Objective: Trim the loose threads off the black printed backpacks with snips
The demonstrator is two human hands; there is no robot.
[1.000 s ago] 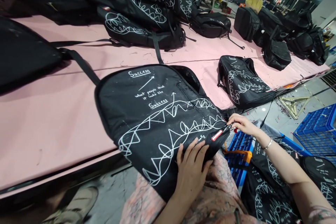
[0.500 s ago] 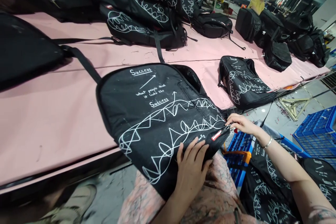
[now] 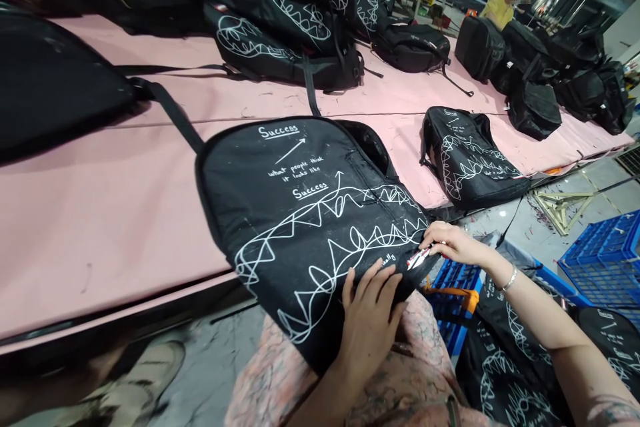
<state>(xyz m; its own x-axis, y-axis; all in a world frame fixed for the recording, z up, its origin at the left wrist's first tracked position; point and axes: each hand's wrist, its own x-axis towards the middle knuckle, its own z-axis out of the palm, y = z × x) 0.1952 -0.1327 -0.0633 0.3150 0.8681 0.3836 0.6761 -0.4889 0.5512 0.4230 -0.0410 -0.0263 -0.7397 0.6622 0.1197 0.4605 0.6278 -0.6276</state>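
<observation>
A black backpack (image 3: 300, 213) printed with white scribbles and the word "Success" lies half on the pink table, half on my lap. My left hand (image 3: 367, 320) grips its near bottom edge, fingers on top and curled over the fabric. My right hand (image 3: 450, 245) is pinched at the bag's right bottom corner, beside a small red and white label (image 3: 417, 257); what the fingertips hold is too small to make out, and it may be a zipper pull.
The pink table (image 3: 100, 200) carries many more black backpacks, one (image 3: 470, 160) to the right and a pile (image 3: 285, 33) at the back. Blue crates (image 3: 607, 260) and further backpacks (image 3: 505, 373) stand on the floor at right. A person in yellow (image 3: 503, 3) is far off.
My right hand has slid a little left along the bag's corner towards the label. The left hand keeps its grip. The view has shifted slightly.
</observation>
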